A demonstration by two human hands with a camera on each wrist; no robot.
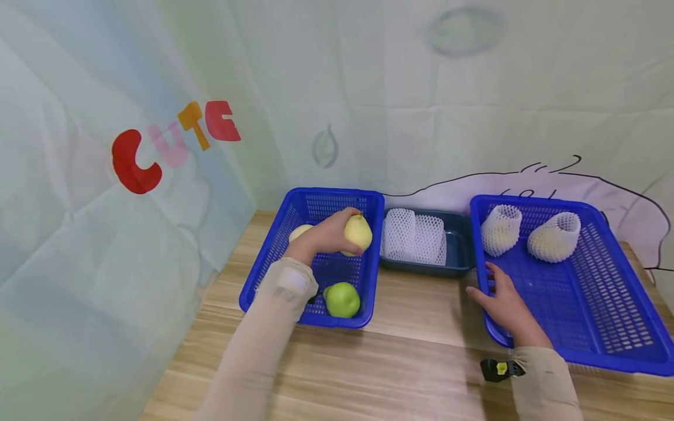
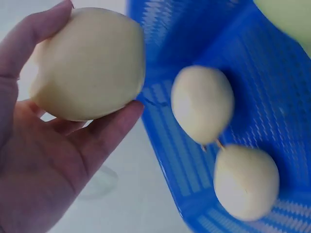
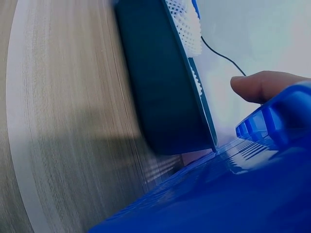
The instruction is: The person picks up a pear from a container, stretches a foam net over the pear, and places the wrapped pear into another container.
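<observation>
Currently, the left hand [image 1: 332, 234] grips a pale pear [image 1: 359, 235] between thumb and curved fingers, holding it over the left blue basket [image 1: 376, 263]; its exact clearance from the rim cannot be told. Primary hazard: a drop. The fingers bear on rounded, smooth-looking sides, so slackened pressure may let the fruit slip onto the two loose pears [image 2: 203, 104] lying in the basket, and bruising is likely. Excess pressure could dent the flesh instead. Secondary hazard: collision. Too little lift during a sideways move could strike the pear on the rim and jolt the basket; the green fruit [image 1: 342, 300], loose near the front wall, could then roll.

The right hand [image 1: 502, 301], thumb spread from the fingers, is at the left rim of the right blue basket [image 1: 547, 310]. It holds no fruit; firm contact with the rim cannot be confirmed. An uneven pull here could topple the upright foam sleeves [image 1: 554, 238] inside, or push the basket against the dark tray [image 1: 432, 269] containing white foam nets [image 1: 413, 237].
</observation>
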